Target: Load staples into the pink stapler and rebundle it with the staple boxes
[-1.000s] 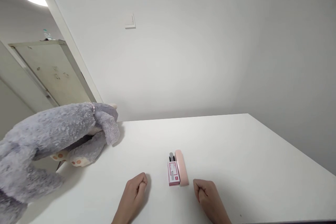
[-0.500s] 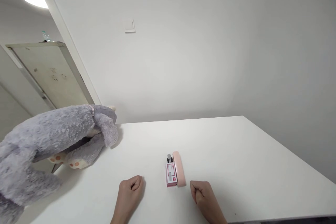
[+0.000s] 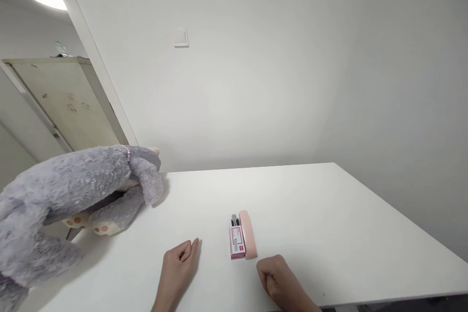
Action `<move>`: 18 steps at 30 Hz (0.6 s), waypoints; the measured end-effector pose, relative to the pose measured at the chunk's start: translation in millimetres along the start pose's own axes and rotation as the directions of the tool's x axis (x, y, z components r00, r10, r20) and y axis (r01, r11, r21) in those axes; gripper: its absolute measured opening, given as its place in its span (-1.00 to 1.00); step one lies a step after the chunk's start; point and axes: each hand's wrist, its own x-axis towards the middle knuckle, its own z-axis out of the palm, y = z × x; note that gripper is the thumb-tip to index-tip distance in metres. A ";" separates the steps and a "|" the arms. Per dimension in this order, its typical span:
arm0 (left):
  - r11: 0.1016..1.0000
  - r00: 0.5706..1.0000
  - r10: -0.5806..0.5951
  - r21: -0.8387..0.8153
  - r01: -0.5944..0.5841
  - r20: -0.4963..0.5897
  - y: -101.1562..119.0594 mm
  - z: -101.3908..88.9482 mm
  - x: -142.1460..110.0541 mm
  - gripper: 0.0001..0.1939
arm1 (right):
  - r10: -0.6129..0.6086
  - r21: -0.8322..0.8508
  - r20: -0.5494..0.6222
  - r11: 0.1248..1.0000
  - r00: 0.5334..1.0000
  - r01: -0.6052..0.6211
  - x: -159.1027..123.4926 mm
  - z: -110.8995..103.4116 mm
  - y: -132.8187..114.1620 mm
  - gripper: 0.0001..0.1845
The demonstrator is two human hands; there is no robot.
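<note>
- The left hand (image 3: 175, 273) is curled in and holds nothing I can see. Its grip is narrow, and one finger pokes up a bit.
- The right hand (image 3: 280, 280) makes a round fist just beside the near end of the pink thing. Its grip is narrow too, with nothing seen in it.
- Both hands are low and out to the sides, a good way to be, since neither one blocks the small things. Moving slowly would help, as a bump could push them.
- The small white card box with pink-red edges (image 3: 237, 241) lies on the white table (image 3: 310, 214), between the hands but a bit farther off. It looks light, so soft fingers would suit it.
- The long, smooth, pink thing with round ends (image 3: 248, 235) lies along its right side.
- A small grey and black thing (image 3: 234, 218) sits at the box's far end. I can't tell what it is.
</note>
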 end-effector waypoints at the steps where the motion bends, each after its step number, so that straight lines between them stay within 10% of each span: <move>1: 1.000 1.000 0.005 0.002 -0.005 0.003 -0.9 0.0 0.3 -0.42 | -0.030 -0.032 0.035 0.999 0.999 0.031 0.0 1.0 -0.9 -0.82; 7: 0.999 0.999 0.013 0.049 -0.012 -0.035 -1.0 -0.8 -0.2 -0.48 | -0.391 -0.118 0.335 0.885 0.857 0.450 9.1 49.8 -21.3 -0.79; 11: 0.989 0.975 0.067 0.142 -0.037 -0.212 2.9 -4.0 -5.4 -0.52 | -0.584 -0.336 0.154 0.728 0.797 0.598 20.1 103.2 -45.9 -0.88; 18: 0.974 0.943 0.096 0.227 -0.022 -0.319 5.9 -6.1 -10.5 -0.56 | -0.311 -0.411 0.017 0.864 0.950 0.290 38.2 135.5 -75.3 -0.30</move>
